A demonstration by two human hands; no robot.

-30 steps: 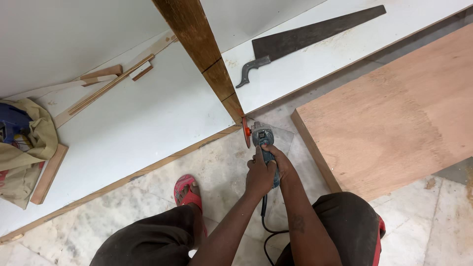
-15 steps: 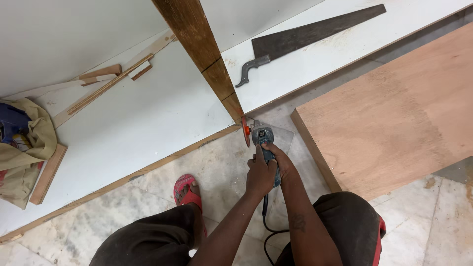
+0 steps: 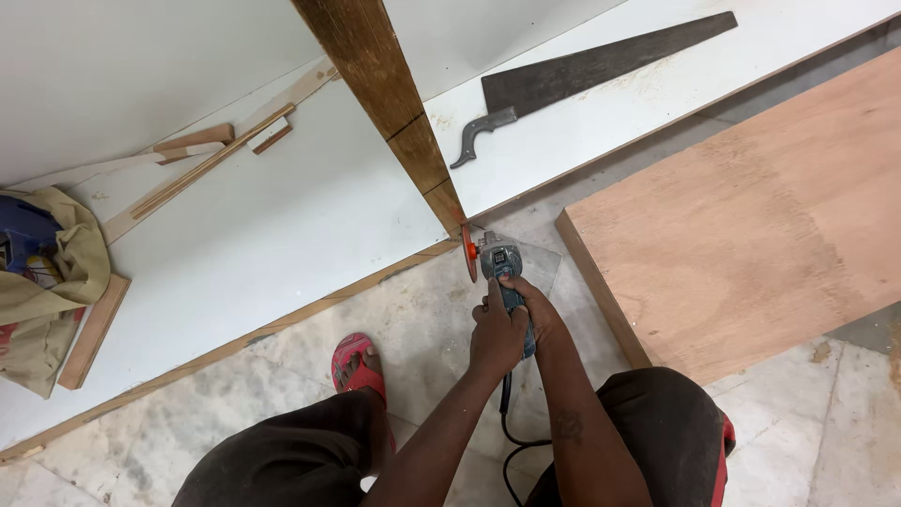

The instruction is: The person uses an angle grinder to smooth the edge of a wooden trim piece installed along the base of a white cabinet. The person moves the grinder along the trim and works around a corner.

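- both hands hold a grey angle grinder (image 3: 504, 282) low over the marble floor (image 3: 282, 394); the left hand (image 3: 496, 336) is wrapped around the body from the near side, fingers closed on it.
- the right hand (image 3: 537, 314) lies along the far side of the same body, fingers curled around it (the thumb side is hidden, so how tight the hold is cannot be told).
- the grinder's red disc (image 3: 468, 253) stands on edge, right at the bottom end of a brown wooden post (image 3: 394, 113) that leans up and away; whether it is touching or just beside the wood cannot be told.
- the post's foot sits where the edge of a white board (image 3: 263, 235) meets the floor.
- a hand saw (image 3: 582, 80) lies on the white board well beyond the post, and a plywood sheet (image 3: 751, 216) lies to the right of the hands.
- a foot in a red sandal (image 3: 357, 366) is planted near the disc, left of it.
- risk, as a judgement: a disc biting into a leaning post could pinch and kick back towards the bare hands.
- the open sandal leaves the toes exposed if the tool skids left.
- the black cord (image 3: 511, 441) trails between the knees, and a snag there could jerk the tool off line.
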